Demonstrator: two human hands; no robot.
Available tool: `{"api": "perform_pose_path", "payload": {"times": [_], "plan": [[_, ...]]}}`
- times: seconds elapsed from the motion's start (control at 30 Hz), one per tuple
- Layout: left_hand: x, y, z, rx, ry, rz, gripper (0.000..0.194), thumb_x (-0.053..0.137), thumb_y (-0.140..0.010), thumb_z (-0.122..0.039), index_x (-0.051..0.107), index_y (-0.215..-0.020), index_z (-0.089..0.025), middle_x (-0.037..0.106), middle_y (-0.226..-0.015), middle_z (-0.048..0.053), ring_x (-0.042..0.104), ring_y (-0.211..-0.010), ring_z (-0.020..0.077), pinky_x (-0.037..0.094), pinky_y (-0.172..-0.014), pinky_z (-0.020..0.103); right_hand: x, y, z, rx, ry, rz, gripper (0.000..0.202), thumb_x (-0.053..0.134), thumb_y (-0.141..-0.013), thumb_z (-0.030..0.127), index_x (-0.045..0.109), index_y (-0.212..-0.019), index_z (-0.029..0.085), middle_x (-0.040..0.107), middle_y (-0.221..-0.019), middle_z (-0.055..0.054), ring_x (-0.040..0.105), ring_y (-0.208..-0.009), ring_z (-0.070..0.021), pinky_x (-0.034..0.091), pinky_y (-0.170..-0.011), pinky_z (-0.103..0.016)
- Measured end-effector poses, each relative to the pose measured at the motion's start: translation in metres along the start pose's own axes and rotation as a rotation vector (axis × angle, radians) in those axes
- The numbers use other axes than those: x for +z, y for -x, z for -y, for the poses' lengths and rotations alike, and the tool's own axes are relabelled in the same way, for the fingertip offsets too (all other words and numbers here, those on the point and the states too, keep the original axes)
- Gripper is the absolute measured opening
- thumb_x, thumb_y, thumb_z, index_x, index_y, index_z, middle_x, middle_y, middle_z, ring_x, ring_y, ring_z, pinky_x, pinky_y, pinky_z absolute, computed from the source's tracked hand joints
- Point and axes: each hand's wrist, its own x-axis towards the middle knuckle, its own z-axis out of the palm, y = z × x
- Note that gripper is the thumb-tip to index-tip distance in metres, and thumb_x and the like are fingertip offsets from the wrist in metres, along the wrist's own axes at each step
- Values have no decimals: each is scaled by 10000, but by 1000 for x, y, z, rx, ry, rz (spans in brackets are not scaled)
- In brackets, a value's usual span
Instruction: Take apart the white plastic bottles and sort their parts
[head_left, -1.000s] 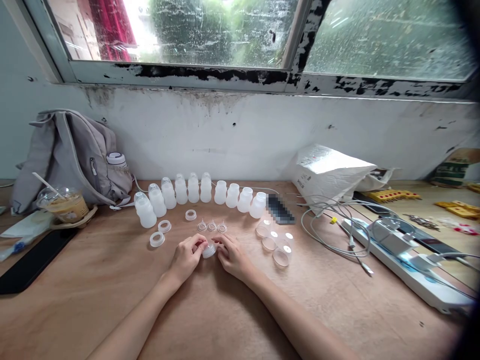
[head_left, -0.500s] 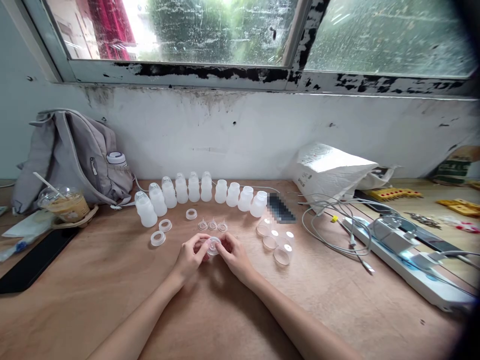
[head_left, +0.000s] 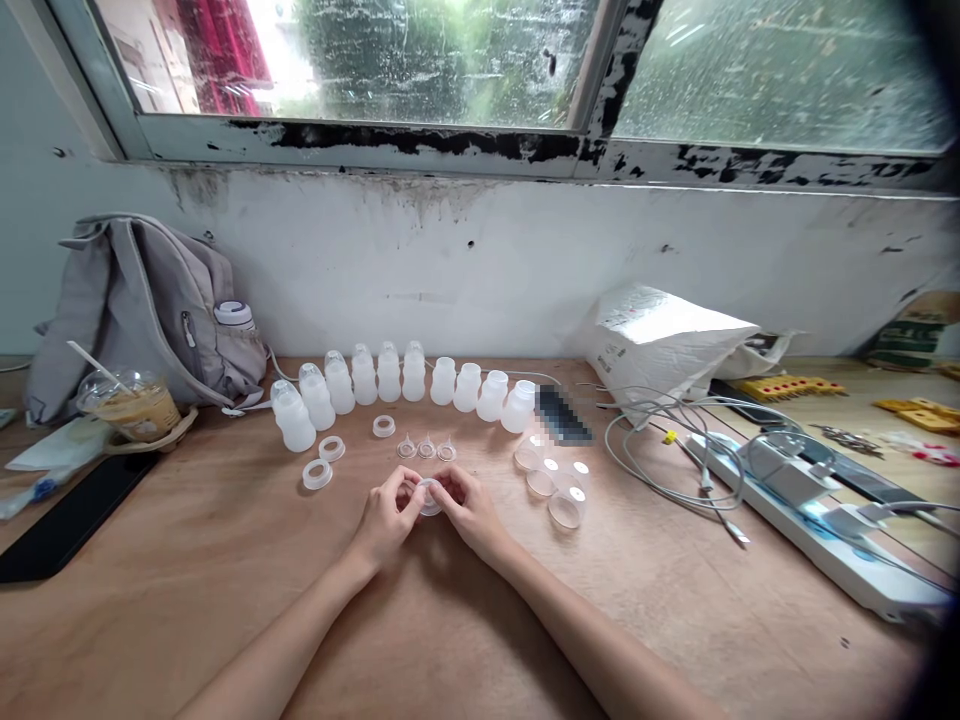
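Observation:
Between my left hand point(head_left: 388, 512) and my right hand point(head_left: 463, 502), a clear-white bottle collar ring point(head_left: 430, 497) is pinched by the fingers of both, just above the table. The thumbs press on its top; whether a teat sits inside it I cannot tell. Just beyond the hands, three clear bottle teats point(head_left: 426, 449) stand in a row. Loose white collar rings point(head_left: 317, 474) lie to the left. On the right are several clear dome caps point(head_left: 564, 510). Behind, an arc of frosted baby bottles point(head_left: 364, 375) stands upright, those on the left capped and those on the right open-topped.
At the left are a grey backpack point(head_left: 142, 300), an iced drink cup point(head_left: 135, 405) and a black phone-like slab point(head_left: 75, 520). On the right, tangled white cables point(head_left: 637, 460) lie beside a power strip point(head_left: 817, 530). A white bag point(head_left: 667, 345) leans against the wall.
The ring has tipped slightly between my hands and dropped a touch lower in view, with the thumbs now over its top edge. The other things stay where they were.

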Motion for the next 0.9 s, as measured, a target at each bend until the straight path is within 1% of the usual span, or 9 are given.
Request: {"api": "perform_pose_path", "payload": {"times": [0.27, 0.43, 0.63, 0.73, 0.83, 0.9], "plan": [[3, 2, 4, 0, -107, -20, 187, 445, -815, -373, 490, -797, -192, 595, -602, -16, 558, -510, 121, 419, -522, 215, 3, -1, -1, 13, 31, -22, 194, 491, -797, 346, 495, -704, 175, 503, -599, 21, 447, -531, -103, 365, -491, -218], [1, 1, 1, -4, -106, -20, 186, 456, -808, -372, 509, -802, -193, 632, -653, 2, 603, -591, 142, 442, -552, 222, 4, -1, 2, 14, 48, -29, 174, 494, -789, 326, 481, -702, 176, 499, -609, 19, 443, -529, -103, 367, -496, -223], [1, 0, -1, -10, -59, -54, 179, 455, -810, -351, 519, -862, -192, 656, -745, 21, 629, -678, 155, 477, -621, 245, 5, -2, -2, 10, 6, -25, 153, 482, -792, 322, 521, -789, 174, 546, -667, 2, 475, -556, -110, 389, -510, -228], [2, 1, -1, 31, -47, -12, 170, 459, -807, -317, 514, -913, -197, 659, -779, 23, 628, -700, 149, 477, -646, 243, 4, -4, -6, 14, 14, -35, 99, 501, -760, 276, 497, -760, 177, 513, -638, 23, 447, -541, -102, 363, -501, -219], [3, 2, 0, 82, -68, 51, 190, 478, -784, -275, 511, -956, -201, 650, -746, 14, 612, -648, 140, 464, -604, 230, 2, -5, -10, 20, 56, -74, 60, 511, -712, 217, 460, -709, 186, 458, -589, 48, 407, -528, -97, 331, -494, -213], [3, 2, 2, 90, -65, 68, 209, 479, -770, -250, 510, -971, -200, 643, -726, 12, 601, -621, 139, 451, -570, 224, 1, -6, -11, 17, 88, -78, 56, 504, -694, 198, 448, -698, 191, 435, -568, 57, 392, -520, -97, 318, -491, -213]]}}
